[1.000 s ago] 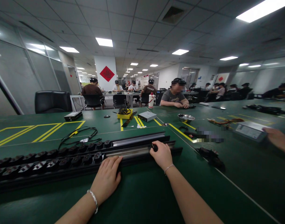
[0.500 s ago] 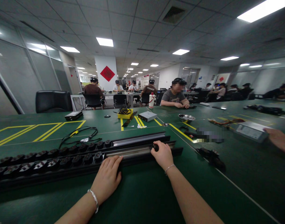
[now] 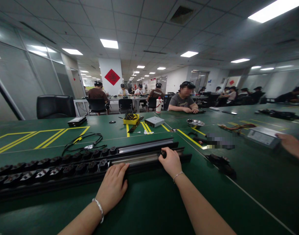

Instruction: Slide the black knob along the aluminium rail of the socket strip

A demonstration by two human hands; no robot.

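Two long black rails with bright metal channels lie side by side on the green table, the near rail (image 3: 137, 160) and the far rail (image 3: 144, 146). Several black socket modules (image 3: 68, 170) fill their left parts. My left hand (image 3: 113, 182) rests on the near rail's front edge, just right of the row, fingers stretched out and holding nothing. Toward the right end of that same rail, my right hand (image 3: 171, 163) pinches a small black module (image 3: 163, 152) between thumb and fingers. The fingers partly cover it, and I cannot tell whether it sits in the channel.
Behind the rails lie a black cable (image 3: 85, 141), a yellow box (image 3: 131, 120) of wires and a grey drive (image 3: 154, 121). To the right are a metal bowl (image 3: 195, 123), dark parts (image 3: 222, 164) and a metal box (image 3: 263, 137) touched by another person's hand (image 3: 293, 147).
Almost nothing differs. Both my hands keep their places on the near rail, and the right one still pinches the black module. The view has shifted very slightly.
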